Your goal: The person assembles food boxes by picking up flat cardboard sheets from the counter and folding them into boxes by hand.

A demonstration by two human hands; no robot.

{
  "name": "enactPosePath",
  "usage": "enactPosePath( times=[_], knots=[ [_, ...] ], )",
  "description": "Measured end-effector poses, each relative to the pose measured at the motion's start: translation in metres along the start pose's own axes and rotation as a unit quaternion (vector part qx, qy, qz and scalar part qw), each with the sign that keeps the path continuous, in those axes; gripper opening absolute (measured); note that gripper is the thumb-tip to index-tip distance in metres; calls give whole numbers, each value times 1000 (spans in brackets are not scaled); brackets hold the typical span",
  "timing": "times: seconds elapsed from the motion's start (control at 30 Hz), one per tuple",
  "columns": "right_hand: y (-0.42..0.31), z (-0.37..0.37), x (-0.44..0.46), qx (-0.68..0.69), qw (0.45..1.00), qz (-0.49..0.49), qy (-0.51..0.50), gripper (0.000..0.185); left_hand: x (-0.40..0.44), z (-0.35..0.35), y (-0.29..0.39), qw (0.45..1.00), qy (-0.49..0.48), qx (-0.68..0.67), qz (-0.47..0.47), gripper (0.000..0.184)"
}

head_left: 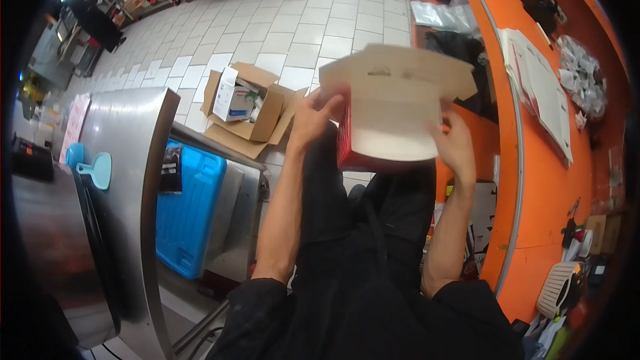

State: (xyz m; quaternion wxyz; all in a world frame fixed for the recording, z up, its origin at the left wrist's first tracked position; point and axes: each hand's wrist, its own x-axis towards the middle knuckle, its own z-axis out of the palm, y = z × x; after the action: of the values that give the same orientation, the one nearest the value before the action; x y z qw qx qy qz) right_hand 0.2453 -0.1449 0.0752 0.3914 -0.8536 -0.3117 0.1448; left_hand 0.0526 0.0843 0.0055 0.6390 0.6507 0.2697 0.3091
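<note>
A paperboard takeaway box (pixel 393 113), pale inside and red outside, is held up in front of my body above my legs. Its lid and side flaps stand open toward the far side. My left hand (pixel 317 117) grips the left side of the box near the flap, with the thumb on the panel. On the opposite side my right hand (pixel 456 139) has its fingers curled at the edge, some hidden behind the board. The red striped side wall shows below my left fingers.
An open brown carton (pixel 257 110) with packages inside sits on the tiled floor (pixel 300 33). Left stands a steel counter (pixel 130 140) with a light-blue scoop (pixel 100 171); a blue plastic lid (pixel 190 207) is beneath. The orange counter (pixel 540 207) on the right carries papers (pixel 543 97) and a white basket (pixel 557 290).
</note>
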Motion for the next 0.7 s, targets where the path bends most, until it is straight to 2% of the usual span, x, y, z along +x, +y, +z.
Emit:
enactPosePath(
  times=[0.03,0.07,0.13,0.23,0.37,0.43,0.47,0.53,0.57,0.63,0.7],
  knots=[
    [0,6,8,55,994,-90,35,38,-3,1,6,1000,6,-19,-9,41],
    [-2,11,11,52,994,-90,32,38,-5,0,9,999,9,-38,-17,36],
    [-9,20,18,-11,992,2,124,37,-7,-1,15,1000,9,-18,-15,34],
    [14,27,22,-35,989,-23,139,38,-11,-2,20,999,32,5,5,31],
    [14,21,15,-71,988,-3,138,37,-12,8,15,999,12,-20,44,28],
    [18,13,14,-204,977,42,44,37,-15,8,20,999,16,-11,34,28],
    [5,11,6,-209,977,33,40,37,-16,7,24,1000,16,4,21,27],
    [-46,9,-23,-274,942,-21,190,38,-17,7,17,999,25,-8,28,27],
    [-64,10,-29,-153,972,-63,164,38,-18,6,12,999,19,-13,35,26],
    [-107,41,-42,-40,996,-25,76,37,-19,5,2,999,16,-30,25,26],
    [-129,77,-40,-90,994,-45,45,36,-18,9,4,998,10,-51,23,25]
  ],
)
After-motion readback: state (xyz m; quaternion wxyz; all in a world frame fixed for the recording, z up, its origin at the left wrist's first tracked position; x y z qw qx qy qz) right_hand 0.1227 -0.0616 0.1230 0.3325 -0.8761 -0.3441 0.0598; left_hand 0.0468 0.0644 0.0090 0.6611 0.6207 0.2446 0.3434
